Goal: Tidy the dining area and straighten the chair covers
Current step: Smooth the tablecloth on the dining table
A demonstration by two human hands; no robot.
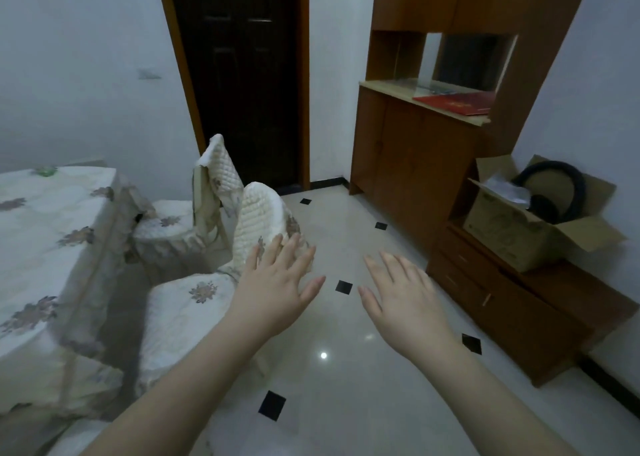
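Observation:
Two chairs in cream quilted floral covers stand beside the dining table [41, 234]. The near chair [194, 303] has its backrest cover [258, 220] rounded over the top. On the far chair [166, 227] the backrest cover [218, 171] sits crooked and bunched. My left hand [277, 282] is stretched out flat with straight fingers, its fingertips in front of the near backrest's right edge; contact is unclear. My right hand [401, 293] hovers over the floor with spread fingers and holds nothing.
The table carries a cream floral cloth hanging to the floor. A dark door [242, 75] is straight ahead. A wooden cabinet [415, 165] with a red folder [457, 104] stands right, beside a low drawer unit [512, 317] bearing an open cardboard box [519, 227]. Glossy tiled floor [346, 386] lies between.

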